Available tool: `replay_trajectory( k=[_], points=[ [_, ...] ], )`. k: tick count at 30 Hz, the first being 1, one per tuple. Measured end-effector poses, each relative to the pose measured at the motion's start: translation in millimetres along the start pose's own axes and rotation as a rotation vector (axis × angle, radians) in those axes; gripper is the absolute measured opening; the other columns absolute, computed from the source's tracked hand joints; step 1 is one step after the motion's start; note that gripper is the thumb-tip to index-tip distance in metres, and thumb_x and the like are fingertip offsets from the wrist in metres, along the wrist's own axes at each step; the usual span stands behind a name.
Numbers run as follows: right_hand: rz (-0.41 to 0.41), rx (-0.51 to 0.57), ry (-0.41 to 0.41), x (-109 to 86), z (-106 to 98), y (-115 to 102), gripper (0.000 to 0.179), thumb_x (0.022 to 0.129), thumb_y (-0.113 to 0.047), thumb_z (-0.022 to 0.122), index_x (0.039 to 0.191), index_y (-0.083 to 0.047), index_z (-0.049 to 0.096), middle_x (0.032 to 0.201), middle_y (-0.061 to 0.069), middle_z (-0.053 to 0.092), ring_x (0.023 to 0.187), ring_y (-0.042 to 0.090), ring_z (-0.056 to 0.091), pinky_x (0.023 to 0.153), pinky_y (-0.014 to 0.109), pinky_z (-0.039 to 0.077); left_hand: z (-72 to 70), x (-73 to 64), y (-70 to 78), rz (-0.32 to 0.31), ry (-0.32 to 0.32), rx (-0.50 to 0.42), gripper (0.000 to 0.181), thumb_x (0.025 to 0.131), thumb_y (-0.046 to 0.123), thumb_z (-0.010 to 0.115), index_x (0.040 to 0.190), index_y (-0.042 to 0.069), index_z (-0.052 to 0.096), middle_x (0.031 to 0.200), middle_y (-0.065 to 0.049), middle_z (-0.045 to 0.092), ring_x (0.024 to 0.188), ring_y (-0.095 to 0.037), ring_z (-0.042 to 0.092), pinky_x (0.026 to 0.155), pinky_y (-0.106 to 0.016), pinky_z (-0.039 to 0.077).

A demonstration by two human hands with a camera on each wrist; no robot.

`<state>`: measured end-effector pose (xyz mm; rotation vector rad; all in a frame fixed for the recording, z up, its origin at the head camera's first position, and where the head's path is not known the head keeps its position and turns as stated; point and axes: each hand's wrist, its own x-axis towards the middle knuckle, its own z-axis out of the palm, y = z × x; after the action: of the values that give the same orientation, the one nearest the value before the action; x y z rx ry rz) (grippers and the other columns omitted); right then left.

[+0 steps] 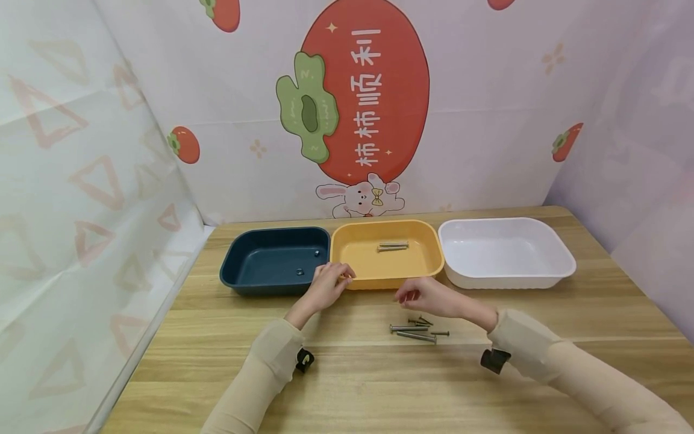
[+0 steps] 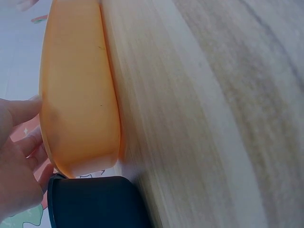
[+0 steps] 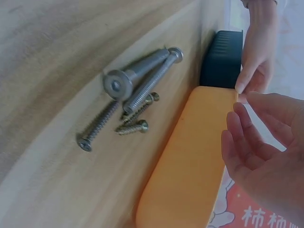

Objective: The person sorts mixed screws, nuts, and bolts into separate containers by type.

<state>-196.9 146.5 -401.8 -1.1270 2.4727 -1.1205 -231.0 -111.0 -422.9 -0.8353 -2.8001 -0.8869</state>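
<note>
My left hand (image 1: 328, 283) is at the front left corner of the yellow tray (image 1: 379, 283). Its fingers look relaxed and reach over the rim, with the thumb (image 2: 23, 110) at the edge; nothing shows in its grasp. Just in front of this tray hovers my right hand (image 1: 425, 296), its fingers (image 3: 247, 147) loosely bent and its palm bare. Below it on the table lie two long bolts (image 1: 416, 336), with several short screws (image 3: 97, 126) close by. Two more long bolts (image 1: 393, 247) rest inside the yellow tray.
On the left stands a dark blue tray (image 1: 238, 288) with two small metal nuts (image 1: 300, 272) in it. A white tray (image 1: 504, 282) adjoins the yellow one on the right. Behind the wooden table (image 1: 347, 386) hangs a printed cloth (image 1: 466, 157).
</note>
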Motion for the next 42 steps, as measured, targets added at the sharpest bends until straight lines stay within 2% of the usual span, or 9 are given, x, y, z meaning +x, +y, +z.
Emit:
replay_trajectory(
  k=[5, 6, 8, 12, 14, 20, 27, 42],
  points=[
    [-0.097, -0.006, 0.005, -6.3, 6.4, 2.5, 0.012, 0.082, -0.001, 0.058, 0.093, 0.002, 0.063, 0.083, 0.008, 0.062, 0.073, 0.005, 0.055, 0.063, 0.022, 0.047, 0.7, 0.1, -0.8, 0.0, 0.0, 0.009, 0.004, 0.085, 0.01, 0.057, 0.088, 0.01, 0.06, 0.087, -0.003, 0.059, 0.087, -0.021, 0.052, 0.093, -0.046, 0.024],
    [-0.096, -0.008, -0.002, -7.3, 7.6, 3.1, 0.012, 0.082, -0.001, 0.058, 0.092, 0.002, 0.063, 0.082, 0.007, 0.062, 0.073, 0.005, 0.055, 0.063, 0.023, 0.047, 0.7, 0.1, -0.9, -0.001, -0.001, 0.01, 0.004, 0.086, 0.01, 0.057, 0.089, 0.01, 0.06, 0.087, -0.003, 0.059, 0.087, -0.021, 0.051, 0.093, -0.046, 0.024],
    [-0.079, -0.012, -0.018, -8.9, 9.5, 3.3, 0.012, 0.082, -0.001, 0.058, 0.092, 0.002, 0.064, 0.082, 0.005, 0.062, 0.073, 0.005, 0.055, 0.063, 0.022, 0.047, 0.8, 0.1, -0.8, -0.003, -0.002, 0.012, 0.004, 0.086, 0.011, 0.057, 0.088, 0.01, 0.06, 0.087, -0.003, 0.059, 0.087, -0.021, 0.051, 0.093, -0.046, 0.024],
    [0.019, -0.017, -0.066, -11.4, 13.5, 4.3, 0.013, 0.082, -0.002, 0.058, 0.093, -0.001, 0.065, 0.084, 0.004, 0.062, 0.074, 0.008, 0.055, 0.066, 0.023, 0.047, 0.6, -0.1, 0.0, 0.0, 0.0, 0.009, 0.005, 0.086, 0.011, 0.057, 0.089, 0.009, 0.06, 0.086, -0.003, 0.059, 0.087, -0.021, 0.05, 0.092, -0.046, 0.024],
    [0.029, -0.024, -0.072, -12.6, 15.9, 5.9, 0.012, 0.083, -0.003, 0.058, 0.093, -0.003, 0.065, 0.083, 0.003, 0.062, 0.074, 0.006, 0.054, 0.066, 0.022, 0.047, 0.5, -0.2, 0.2, 0.004, 0.002, 0.007, 0.005, 0.086, 0.011, 0.056, 0.089, 0.008, 0.06, 0.086, -0.003, 0.058, 0.086, -0.021, 0.05, 0.092, -0.046, 0.024],
    [-0.009, -0.023, -0.075, -15.6, 22.1, 12.0, 0.011, 0.081, -0.001, 0.06, 0.091, -0.002, 0.065, 0.082, 0.003, 0.062, 0.072, 0.004, 0.053, 0.063, 0.021, 0.047, 0.3, -0.6, -0.1, 0.013, 0.001, 0.008, 0.005, 0.086, 0.011, 0.056, 0.089, 0.01, 0.06, 0.086, -0.003, 0.058, 0.086, -0.021, 0.05, 0.092, -0.046, 0.024],
    [0.017, 0.014, -0.081, -17.5, 24.3, 14.0, 0.014, 0.078, 0.002, 0.061, 0.091, -0.001, 0.065, 0.081, 0.004, 0.063, 0.071, 0.005, 0.053, 0.063, 0.021, 0.046, 0.8, -0.4, -1.1, 0.016, 0.004, 0.008, 0.005, 0.086, 0.011, 0.057, 0.089, 0.01, 0.06, 0.085, -0.003, 0.058, 0.086, -0.021, 0.05, 0.092, -0.046, 0.024],
    [0.051, 0.017, -0.07, -17.2, 30.3, 21.3, 0.015, 0.075, 0.006, 0.061, 0.089, 0.001, 0.065, 0.08, 0.005, 0.061, 0.072, 0.005, 0.054, 0.063, 0.02, 0.046, 1.1, 0.0, -1.1, 0.01, 0.002, 0.004, 0.005, 0.086, 0.011, 0.057, 0.089, 0.01, 0.06, 0.086, -0.003, 0.058, 0.086, -0.02, 0.049, 0.092, -0.046, 0.024]
  ],
)
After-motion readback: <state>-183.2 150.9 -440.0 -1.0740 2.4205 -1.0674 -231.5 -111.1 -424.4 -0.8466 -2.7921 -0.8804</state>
